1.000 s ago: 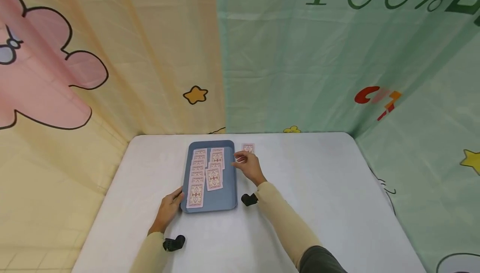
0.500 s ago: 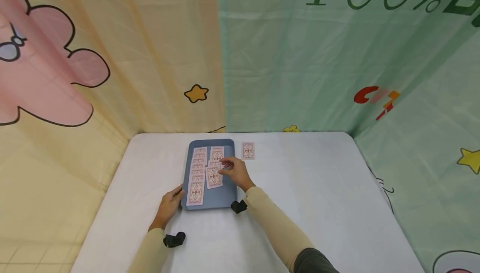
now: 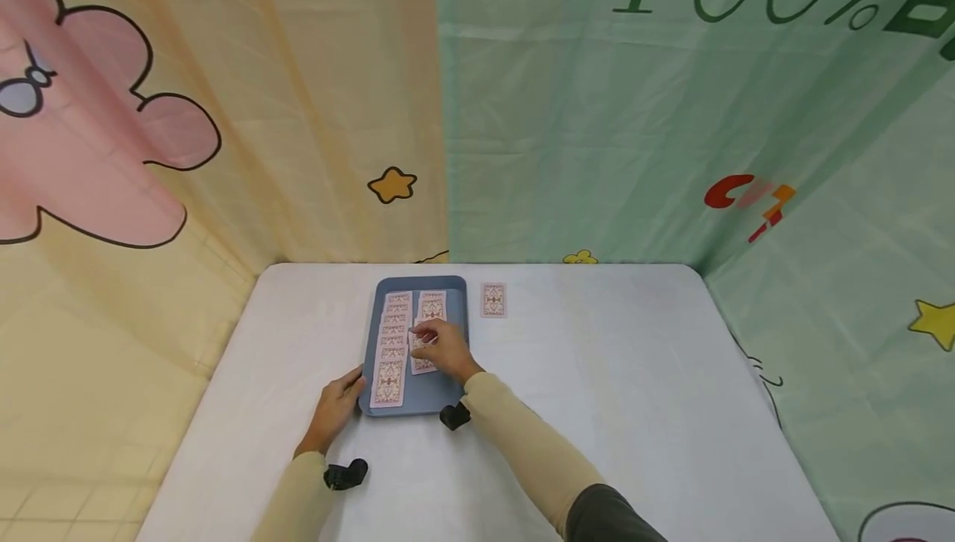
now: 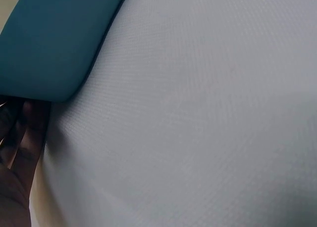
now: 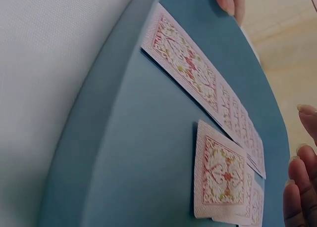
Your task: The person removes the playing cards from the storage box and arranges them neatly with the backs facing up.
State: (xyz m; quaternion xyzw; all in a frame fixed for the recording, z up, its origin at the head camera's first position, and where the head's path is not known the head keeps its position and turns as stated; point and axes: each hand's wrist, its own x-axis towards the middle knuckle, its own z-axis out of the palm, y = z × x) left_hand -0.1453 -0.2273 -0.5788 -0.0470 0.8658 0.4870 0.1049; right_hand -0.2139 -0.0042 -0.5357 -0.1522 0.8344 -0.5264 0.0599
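Observation:
A blue-grey tray (image 3: 429,399) lies on the table with playing cards in it, backs up. One long overlapping column of cards (image 3: 389,383) runs down its left side. A shorter column (image 3: 431,307) lies at its upper right. My left hand (image 3: 332,413) grips the tray's lower left edge, thumb at the rim and fingers (image 4: 32,143) below it. My right hand (image 3: 449,351) hovers over the shorter column, covering part of it in the head view. Its thumb and loosely bent fingers are apart, with nothing between them in the right wrist view.
A single face-down card (image 3: 493,300) lies on the white table (image 3: 597,393), just right of the tray's far end. Printed curtains (image 3: 567,136) hang behind the table and along its sides. A small black device (image 3: 455,416) sits at each wrist.
My right hand has moved left, from beside the tray's right edge to over the shorter card column, uncovering the single card on the table. The left hand keeps its grip on the tray.

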